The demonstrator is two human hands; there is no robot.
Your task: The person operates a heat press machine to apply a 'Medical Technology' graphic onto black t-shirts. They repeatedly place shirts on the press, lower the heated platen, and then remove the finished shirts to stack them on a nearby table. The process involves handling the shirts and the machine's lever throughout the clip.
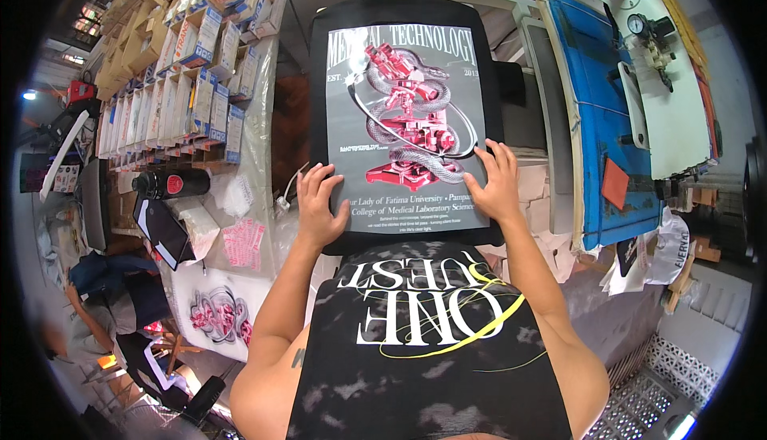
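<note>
A black garment [320, 98] is stretched over a flat board in front of me. On it lies a clear-looking transfer sheet [347, 122] printed with a pink microscope, a grey snake and white lettering. My left hand [322, 206] rests at the sheet's lower left edge, fingers spread, its thumb along the sheet. Across from it, my right hand [496, 179] touches the lower right edge, thumb and fingertips apart. Neither hand appears to grip anything. The sheet looks flat, with a bright glare near its upper left.
Several open cardboard boxes [162, 104] crowd the plastic-covered table [263, 89] at left, near a black bottle [186, 183]. Another printed sheet [189, 281] hangs or lies below. A seated person [90, 320] is at far left. At right stand a blue panel [599, 140] and a pressure gauge [637, 23].
</note>
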